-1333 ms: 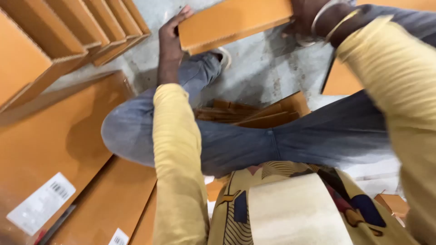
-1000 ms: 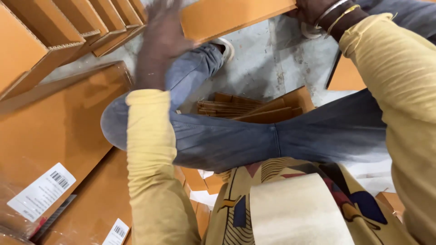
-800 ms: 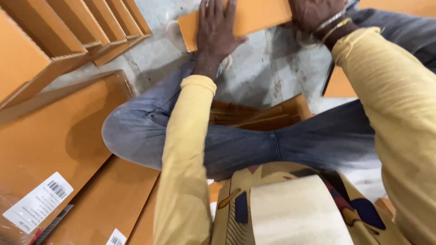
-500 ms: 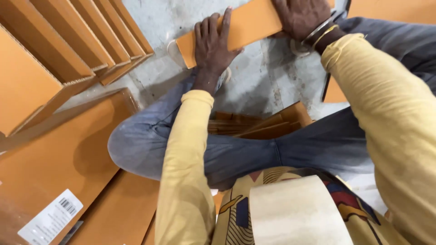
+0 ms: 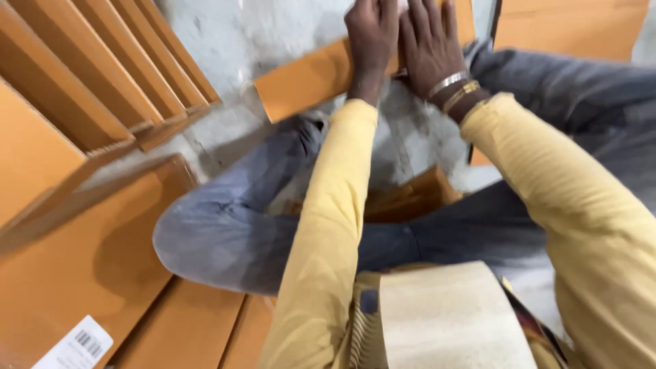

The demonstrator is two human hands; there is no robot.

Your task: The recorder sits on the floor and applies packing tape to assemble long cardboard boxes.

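Both hands down flat on the long orange cardboard piece (image 5: pixel 307 78), lying on the grey concrete floor (image 5: pixel 225 41) just past the bent knees in grey trousers (image 5: pixel 225 225). Left hand (image 5: pixel 372 34) palm down, fingers spread, no closed grip, only pressure. Right hand (image 5: pixel 430 48) likewise flat and open beside it, touching, metal bangles (image 5: pixel 451 89) at the wrist. Pressing or creasing step, by the look of it. Next move likely calling for a firm slide along the fold with the card kept from skidding. Compared with half a second back: hands well apart then, now side by side near the card's right part. Stacked orange cardboard flats (image 5: pixel 102 75) leaning at left, untouched.
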